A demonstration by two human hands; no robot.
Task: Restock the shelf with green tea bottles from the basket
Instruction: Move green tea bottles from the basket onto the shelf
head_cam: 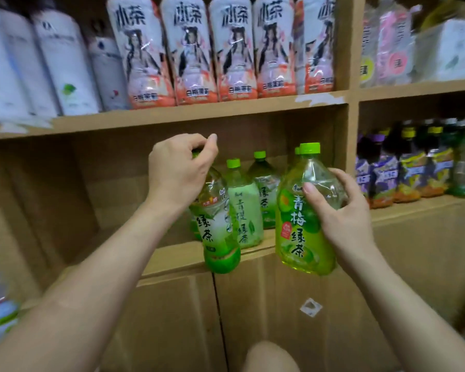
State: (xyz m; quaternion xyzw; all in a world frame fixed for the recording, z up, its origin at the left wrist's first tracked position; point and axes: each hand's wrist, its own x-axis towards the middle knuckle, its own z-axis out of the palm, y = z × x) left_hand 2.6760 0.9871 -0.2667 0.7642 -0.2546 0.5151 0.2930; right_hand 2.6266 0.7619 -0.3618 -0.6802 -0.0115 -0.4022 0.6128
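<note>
Gripping two full green tea bottles at once, one per hand. My left hand (pixel 181 170) is curled over the cap and neck of the left bottle (pixel 220 232). It hangs a bit tilted, base just in front of and below the shelf ledge (pixel 169 257). My right hand (pixel 344 213) wraps the clear shoulder of the right bottle (pixel 301 218), thumb across the front, fingers behind. That base also hangs just in front of the ledge and below it. Neither bottle is on the ledge yet. Basket not in shot.

Handling, my guess: liquid reaches the shoulder, so each is heavy for a one-hand hold. Thin plastic walls will likely dent if squeezed, and the film label looks slick. A cap grip lets the left bottle swing. Better to hold at the neck under the cap ring, or round the shoulder, and land the base flat.

Further back, on the ledge: a pale-label bottle (pixel 243 208) stands upright, with another green bottle (pixel 263 191) behind it. Above the ledge, on the next board up, sits a row of white-and-orange bottles (pixel 234 49).
</note>
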